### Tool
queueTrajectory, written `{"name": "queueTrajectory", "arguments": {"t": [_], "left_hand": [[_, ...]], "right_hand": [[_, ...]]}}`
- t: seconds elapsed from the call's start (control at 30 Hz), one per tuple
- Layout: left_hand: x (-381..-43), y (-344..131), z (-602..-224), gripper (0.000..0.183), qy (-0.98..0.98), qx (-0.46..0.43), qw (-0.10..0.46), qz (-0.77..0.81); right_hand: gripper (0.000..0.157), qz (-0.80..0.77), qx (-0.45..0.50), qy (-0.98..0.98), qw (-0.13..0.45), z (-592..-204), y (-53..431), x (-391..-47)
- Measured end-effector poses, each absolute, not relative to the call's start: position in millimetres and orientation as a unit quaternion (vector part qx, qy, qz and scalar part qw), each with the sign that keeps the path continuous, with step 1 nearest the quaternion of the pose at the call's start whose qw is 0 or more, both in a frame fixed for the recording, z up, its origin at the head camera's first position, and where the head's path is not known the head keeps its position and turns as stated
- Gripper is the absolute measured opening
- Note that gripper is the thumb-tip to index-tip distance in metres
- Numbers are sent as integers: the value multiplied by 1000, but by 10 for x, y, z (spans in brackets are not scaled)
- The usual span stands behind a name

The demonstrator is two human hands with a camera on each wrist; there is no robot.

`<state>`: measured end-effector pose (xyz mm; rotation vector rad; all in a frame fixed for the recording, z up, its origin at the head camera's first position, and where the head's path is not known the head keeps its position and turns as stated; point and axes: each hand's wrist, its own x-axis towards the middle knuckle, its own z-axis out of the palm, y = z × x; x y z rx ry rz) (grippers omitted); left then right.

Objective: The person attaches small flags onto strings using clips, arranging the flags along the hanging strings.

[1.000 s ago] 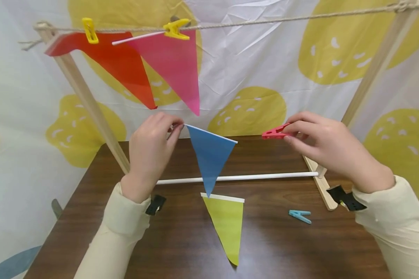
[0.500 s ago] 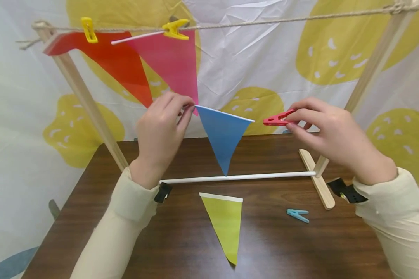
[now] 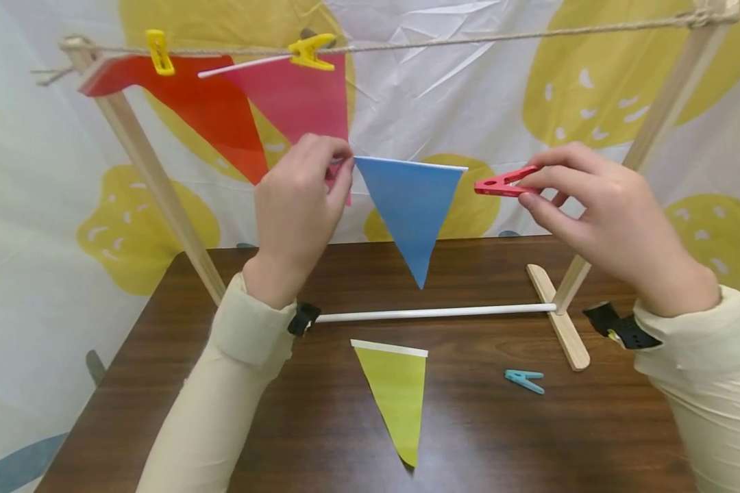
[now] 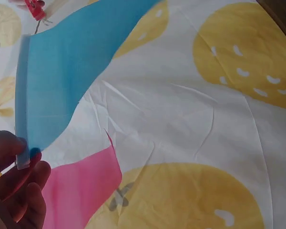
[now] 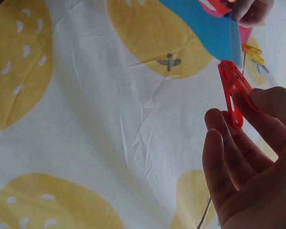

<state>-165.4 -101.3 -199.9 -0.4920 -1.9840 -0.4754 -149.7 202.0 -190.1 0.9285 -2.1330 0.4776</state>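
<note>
My left hand (image 3: 305, 209) pinches the left end of the white strip along the top of a blue triangular flag (image 3: 412, 205). The flag hangs point down in front of the backdrop, below the rope. In the left wrist view, thumb and fingers grip the strip's end. To the flag's right, my right hand (image 3: 598, 209) holds a red clothespin (image 3: 504, 183) by its handles, its nose pointing left toward the flag's free corner. On the rope (image 3: 469, 40) hang a red flag (image 3: 206, 103) and a pink flag (image 3: 302, 96), each with a yellow clothespin (image 3: 311, 53); my left hand partly covers the pink one.
A yellow-green flag (image 3: 395, 397) and a light-blue clothespin (image 3: 524, 380) lie on the dark wooden table (image 3: 469, 438). The rope runs between two wooden posts (image 3: 672, 96), joined low down by a white rod (image 3: 438, 313). A patterned cloth (image 3: 419, 123) hangs behind.
My left hand has lifted the blue flag up and to the right, and its top edge is more level. The right hand has risen too, still holding the red clothespin.
</note>
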Motion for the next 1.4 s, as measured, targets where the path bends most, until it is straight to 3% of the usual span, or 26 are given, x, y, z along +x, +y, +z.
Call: {"name": "queueTrajectory", "arguments": {"t": [0.3,0.6,1.4], "left_hand": [[-1725,-973,-1903,24,-824,-199,486,-213],[-1788,-910,-1815,26,-831,-179,418,-320],[-1880,-789,-1641,26,-806,-177,460,-328]], "right_hand": [[13,199,361,-821,395,-1791,1939,-1483],[14,190,359,-821,401,-1717,1875,-1534],[16,163,377,-812,416,-1509,1686,-1719]]}}
